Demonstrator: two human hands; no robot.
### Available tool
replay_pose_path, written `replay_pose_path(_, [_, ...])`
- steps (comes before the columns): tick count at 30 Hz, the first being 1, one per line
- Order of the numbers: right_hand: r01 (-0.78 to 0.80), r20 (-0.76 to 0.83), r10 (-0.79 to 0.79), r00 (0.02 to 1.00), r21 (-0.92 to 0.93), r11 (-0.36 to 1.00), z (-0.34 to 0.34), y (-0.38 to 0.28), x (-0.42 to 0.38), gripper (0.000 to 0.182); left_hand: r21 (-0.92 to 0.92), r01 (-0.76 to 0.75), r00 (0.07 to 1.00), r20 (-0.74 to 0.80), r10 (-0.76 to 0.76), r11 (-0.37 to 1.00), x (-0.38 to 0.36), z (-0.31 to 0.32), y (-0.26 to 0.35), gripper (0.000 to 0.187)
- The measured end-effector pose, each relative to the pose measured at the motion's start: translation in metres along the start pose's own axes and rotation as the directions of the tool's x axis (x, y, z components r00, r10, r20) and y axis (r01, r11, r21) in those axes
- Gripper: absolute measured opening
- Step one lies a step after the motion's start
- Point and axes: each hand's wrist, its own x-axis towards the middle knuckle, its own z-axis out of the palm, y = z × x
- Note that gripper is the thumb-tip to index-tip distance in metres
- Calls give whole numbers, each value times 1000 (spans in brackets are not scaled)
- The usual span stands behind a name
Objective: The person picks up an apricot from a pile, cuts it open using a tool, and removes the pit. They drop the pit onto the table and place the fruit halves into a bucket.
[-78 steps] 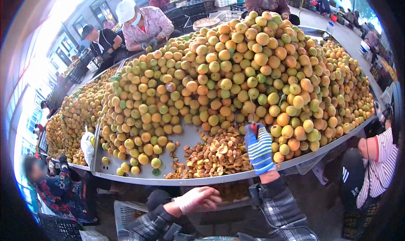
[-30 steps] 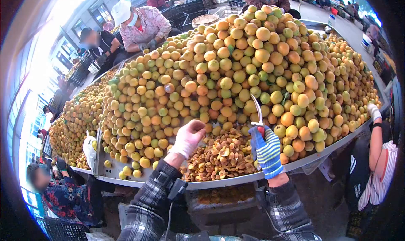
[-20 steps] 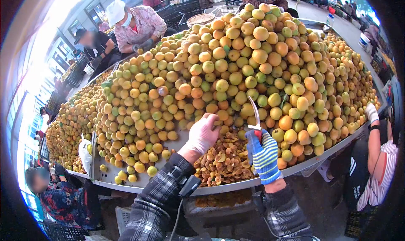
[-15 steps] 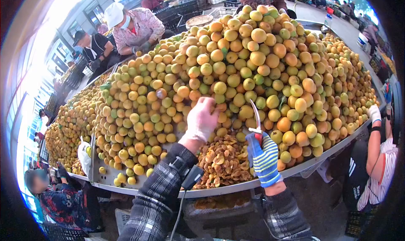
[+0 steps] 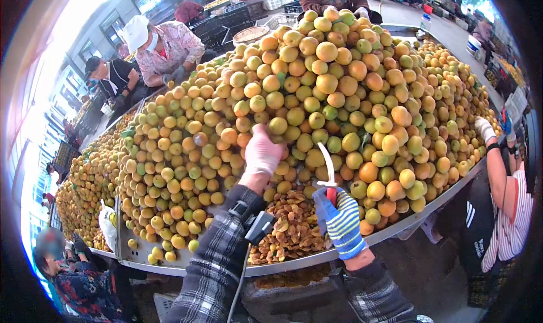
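Note:
My left hand, in a pinkish-white glove, reaches into the front of a heap of orange-green apricots. Its fingers are apart against the fruit, with the tips partly hidden. In a blue and yellow striped glove, my right hand is closed around the red handle of a curved knife. The pale blade points up, close in front of the fruit. Between and below my hands lies a pile of cut apricot pieces, orange-brown, on the metal table.
Across the table on the left are a person in a white cap and a person in black. At right a gloved hand touches the heap. A white bag hangs by the table divider. Crates stand behind.
The whole view has shifted slightly. My left hand has turned, with its fingers now against the apricots. My right hand still holds the knife, blade up.

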Motion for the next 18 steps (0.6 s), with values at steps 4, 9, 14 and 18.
replay_pose_path(4, [-374,252,280,926,511,774,-15,-30,0,29,-799,601,768,574,-284,12,-31,-31,-1,37])
replay_pose_path(9, [-190,143,126,982,686,702,-10,-25,-4,39,-564,619,737,657,157,-546,-98,-49,26,40])
replay_pose_path(14, [-12,17,2,1000,605,796,4,-6,-24,54,-776,580,769,622,-147,-249,-149,-73,76,37])
replay_pose_path(18, [-83,84,19,996,877,473,-1,-7,-54,57,-871,323,942,331,-44,371,-187,-60,105,36])
